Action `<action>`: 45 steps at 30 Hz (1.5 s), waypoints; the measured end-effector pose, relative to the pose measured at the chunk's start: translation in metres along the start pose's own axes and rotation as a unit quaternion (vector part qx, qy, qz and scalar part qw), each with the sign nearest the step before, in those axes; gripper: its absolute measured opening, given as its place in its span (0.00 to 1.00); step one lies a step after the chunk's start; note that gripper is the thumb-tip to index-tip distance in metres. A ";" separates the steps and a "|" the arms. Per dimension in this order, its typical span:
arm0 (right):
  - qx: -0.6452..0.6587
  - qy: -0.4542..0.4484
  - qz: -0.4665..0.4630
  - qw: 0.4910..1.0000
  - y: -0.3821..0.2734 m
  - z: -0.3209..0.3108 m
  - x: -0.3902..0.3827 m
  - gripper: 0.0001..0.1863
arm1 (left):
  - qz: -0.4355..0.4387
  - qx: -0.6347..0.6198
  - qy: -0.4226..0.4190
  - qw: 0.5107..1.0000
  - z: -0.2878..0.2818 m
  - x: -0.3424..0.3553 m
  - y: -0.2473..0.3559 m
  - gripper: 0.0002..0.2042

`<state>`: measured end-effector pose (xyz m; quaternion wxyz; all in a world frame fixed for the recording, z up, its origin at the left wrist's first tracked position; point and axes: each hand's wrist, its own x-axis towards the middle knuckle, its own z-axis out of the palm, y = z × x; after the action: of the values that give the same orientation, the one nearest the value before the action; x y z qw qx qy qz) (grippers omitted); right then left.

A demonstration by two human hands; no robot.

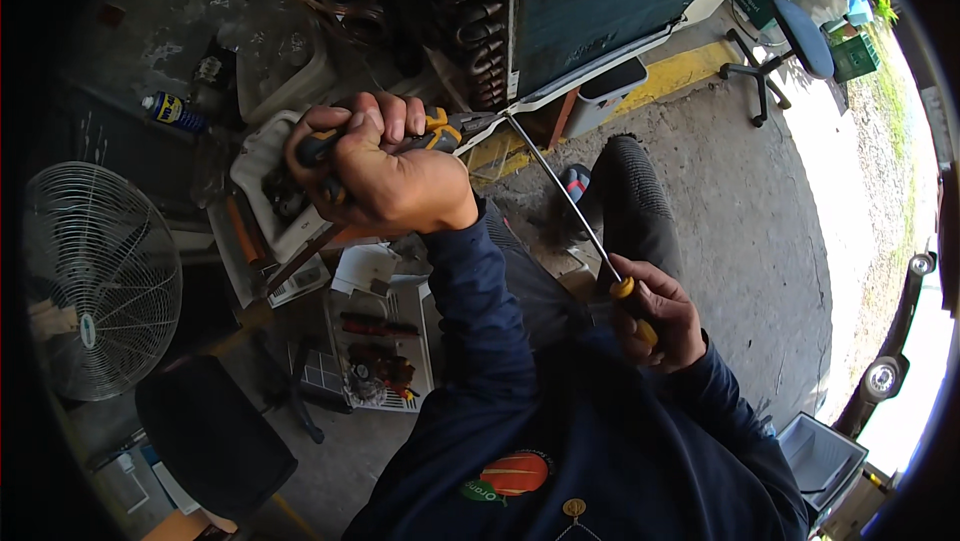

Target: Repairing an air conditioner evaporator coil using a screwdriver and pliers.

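Observation:
My left hand (pixel 400 176) is wrapped round the yellow-and-black handles of a pair of pliers (pixel 470 123). The pliers' jaws meet the lower corner of a dark finned coil panel (pixel 610 6) with a pale metal edge; what they pinch is too small to tell. Closed on the yellow handle of a long screwdriver (pixel 560 189), my right hand (pixel 668 319) is lower and to the right. The screwdriver's thin shaft slants up to the same corner, its tip beside the jaws. Dark curved tube ends (pixel 482 41) line the panel's left side.
On the left stand a wire-caged fan (pixel 100 281) and a black chair (pixel 215 436). A white tub (pixel 262 181), a blue spray can (pixel 172 111) and a tray of tools (pixel 375 341) are near my left arm. A blue-seated swivel chair (pixel 803 39) stands far right.

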<state>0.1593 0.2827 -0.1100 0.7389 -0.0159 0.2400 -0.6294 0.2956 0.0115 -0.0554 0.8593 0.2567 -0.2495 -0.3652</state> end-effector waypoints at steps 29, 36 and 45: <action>-0.470 0.108 -0.214 0.850 -0.006 -0.001 -0.004 0.14 | 0.003 0.009 -0.019 1.000 -0.007 0.005 -0.007 0.11; -0.362 0.160 -0.116 0.911 0.002 0.009 -0.017 0.17 | -0.020 0.009 -0.018 1.000 -0.003 0.003 -0.004 0.11; -0.141 0.044 0.006 0.989 -0.014 -0.004 -0.005 0.14 | 0.008 0.010 -0.037 0.999 -0.011 0.007 -0.012 0.10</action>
<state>0.1445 0.2857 -0.1076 0.7216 -0.0908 0.3590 -0.5849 0.3005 0.0023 -0.0694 0.8496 0.2494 -0.2869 -0.3655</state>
